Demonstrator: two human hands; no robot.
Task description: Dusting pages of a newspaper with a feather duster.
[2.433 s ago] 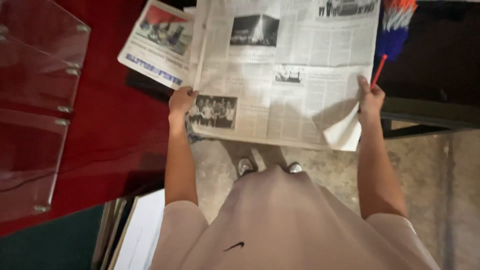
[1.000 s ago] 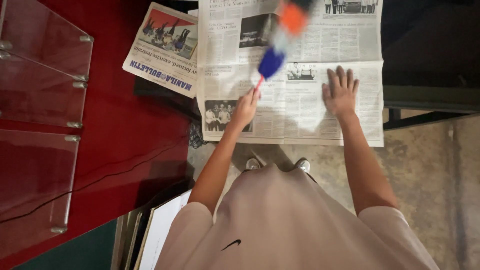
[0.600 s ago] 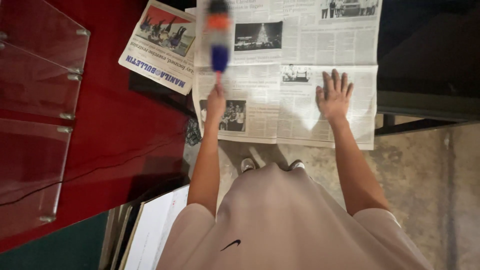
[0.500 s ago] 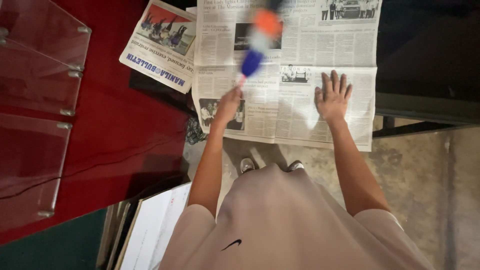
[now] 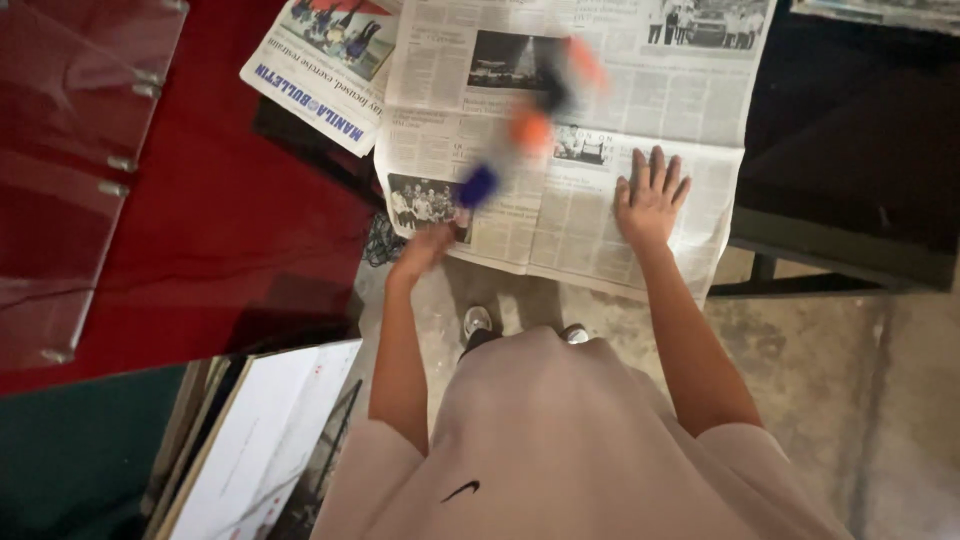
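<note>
Left hand point(image 5: 425, 247) clenched on blurred blue-orange duster point(image 5: 525, 125), slanting up over open newspaper point(image 5: 570, 120). Right hand point(image 5: 650, 195) flat, fingers spread, pressing newspaper's lower right. Folded paper point(image 5: 320, 70) lies left on red surface point(image 5: 200, 220).

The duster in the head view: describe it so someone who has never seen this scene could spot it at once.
Find the big open newspaper spread at the top centre, with the right hand pressed flat on it. Over its left half, the left hand grips a thin stick: the duster. It is the only blurred, blue-and-orange thing against the grey print.
</note>
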